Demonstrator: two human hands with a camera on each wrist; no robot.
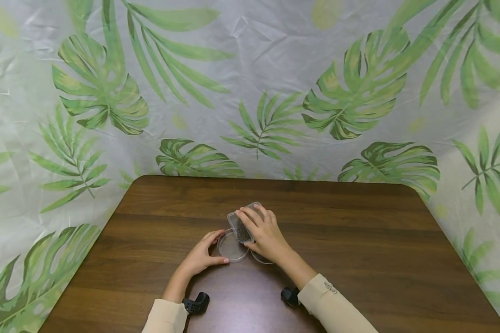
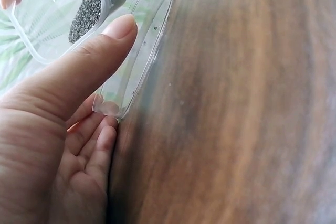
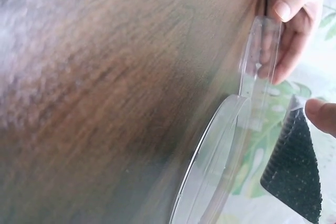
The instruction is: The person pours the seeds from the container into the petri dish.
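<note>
My left hand [image 1: 200, 255] holds a clear round petri dish [image 1: 232, 249] at its left side, thumb near the front rim and fingers at the back. A few dark specks lie in this dish in the left wrist view. Above it, my right hand [image 1: 270, 237] grips a clear plastic box [image 1: 233, 220], tilted toward the dish. Dark grey granules [image 2: 86, 14] are heaped along one side of the box. A second clear dish [image 3: 210, 166] stands right beside the first, partly hidden under my right hand in the head view.
The dark wooden table [image 1: 358, 231] extends around both hands. Behind it hangs a pale curtain [image 1: 275, 69] with green leaf prints. Black wrist devices [image 1: 197, 303] sit at both sleeve cuffs, close over the tabletop.
</note>
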